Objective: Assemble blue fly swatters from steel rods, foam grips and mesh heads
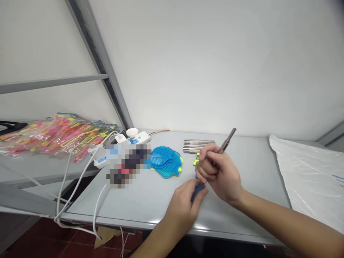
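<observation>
From where I stand, the person is working over a pale grey table (134,204), with both hands closed on things just above its near half. The right hand (219,172) is curled in a fist around a slim metal rod (228,140), thumb and forefinger pressed along it. The rod stands tilted: its long axis slants from upper right to lower left, the bare upper end poking out above the fist and pointing up towards the right and the back wall (204,64), the other end aimed down at the left hand (185,200). That hand grips a small blue piece (197,192) between thumb and fingers, the piece's visible length sloping up towards the right fist, roughly along the rod's line. The fingers crowd together there, so I can't tell whether rod and piece are joined. Just behind the right hand, a row of metal tubes (197,146) lies side by side, long axes running left to right. Some yellow-green bits (196,162) peek out near its knuckles. Left of those sits a stack of blue mesh heads (166,162), and over on the right lies a white plastic sheet (309,179).
</observation>
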`<state>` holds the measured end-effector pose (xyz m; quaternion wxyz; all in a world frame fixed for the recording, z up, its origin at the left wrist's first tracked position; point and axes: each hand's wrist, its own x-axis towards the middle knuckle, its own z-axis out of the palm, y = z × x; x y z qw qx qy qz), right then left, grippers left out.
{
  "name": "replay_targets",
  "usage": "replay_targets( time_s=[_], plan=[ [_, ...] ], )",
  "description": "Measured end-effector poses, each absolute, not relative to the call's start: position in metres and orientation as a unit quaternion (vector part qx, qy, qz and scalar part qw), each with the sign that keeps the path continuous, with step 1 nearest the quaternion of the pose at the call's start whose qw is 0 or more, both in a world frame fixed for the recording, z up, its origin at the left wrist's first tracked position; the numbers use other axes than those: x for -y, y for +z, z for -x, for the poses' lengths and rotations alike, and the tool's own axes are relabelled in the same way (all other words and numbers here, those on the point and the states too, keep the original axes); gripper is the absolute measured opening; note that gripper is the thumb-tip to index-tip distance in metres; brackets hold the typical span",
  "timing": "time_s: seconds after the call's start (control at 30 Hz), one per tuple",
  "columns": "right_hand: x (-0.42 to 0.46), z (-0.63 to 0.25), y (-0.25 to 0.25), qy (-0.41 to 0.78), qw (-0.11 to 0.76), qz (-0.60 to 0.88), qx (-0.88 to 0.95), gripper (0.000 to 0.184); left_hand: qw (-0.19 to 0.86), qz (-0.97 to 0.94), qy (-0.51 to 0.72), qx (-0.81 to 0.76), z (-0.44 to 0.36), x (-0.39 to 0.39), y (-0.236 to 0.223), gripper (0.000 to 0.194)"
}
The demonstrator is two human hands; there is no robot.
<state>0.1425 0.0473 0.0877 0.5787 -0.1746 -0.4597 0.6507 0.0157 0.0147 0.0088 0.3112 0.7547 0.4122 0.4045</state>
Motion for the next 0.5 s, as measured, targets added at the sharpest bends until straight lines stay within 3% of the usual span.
replay_targets(
  time_s=[0.23, 0.43, 0.5],
  plan=[
    [-0.037, -0.136, 0.075, 0.63, 0.581, 0.211, 0.471, 0.02, 0.37, -0.733, 0.411, -0.395, -0.013, -0.015, 0.007, 0.015],
    [-0.037, -0.139, 0.072, 0.589, 0.447, 0.293, 0.606, 0.022, 0.368, -0.712, 0.435, -0.41, -0.013, -0.013, 0.007, 0.017],
    [-0.038, -0.14, 0.081, 0.612, 0.482, 0.281, 0.561, 0.023, 0.363, -0.712, 0.441, -0.407, -0.012, -0.012, 0.009, 0.017]
  ],
)
